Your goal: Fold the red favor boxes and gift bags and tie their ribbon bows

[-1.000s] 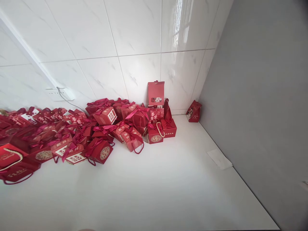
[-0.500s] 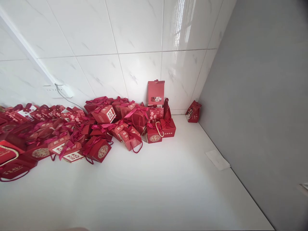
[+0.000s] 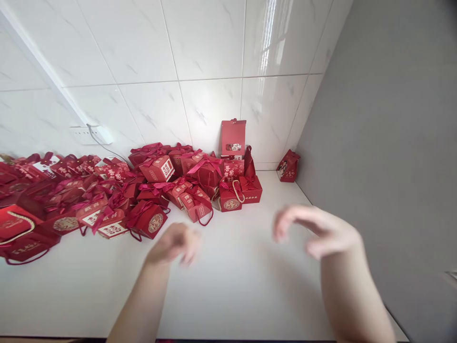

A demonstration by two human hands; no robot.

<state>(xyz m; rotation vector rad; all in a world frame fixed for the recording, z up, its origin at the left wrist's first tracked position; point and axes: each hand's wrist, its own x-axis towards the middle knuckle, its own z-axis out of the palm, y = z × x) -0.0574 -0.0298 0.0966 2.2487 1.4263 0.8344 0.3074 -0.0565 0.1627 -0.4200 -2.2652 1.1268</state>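
Observation:
My left hand (image 3: 176, 244) is over the white tabletop, just in front of the red gift boxes, its fingers loosely bent and blurred by motion. I see nothing in it. The nearest things to it are a dark red box with a round gold emblem (image 3: 155, 223) and a red box with a cord handle (image 3: 194, 204). To the right, my right hand (image 3: 317, 229) hangs above the tabletop, empty, its fingers curved and the thumb apart from them. A small dark red box with cord and gold emblem (image 3: 231, 202) stands between and beyond the two hands.
Many ribboned red boxes (image 3: 107, 200) are piled at the left along the tiled wall (image 3: 210, 43). One box with a figure print (image 3: 288, 166) stands alone in the back corner. A grey panel (image 3: 385, 143) bounds the right side. A socket strip (image 3: 91, 135) with a cable is on the wall.
Both my hands and forearms have come into view from the bottom edge, over the tabletop. The view has shifted slightly; the boxes stay in place.

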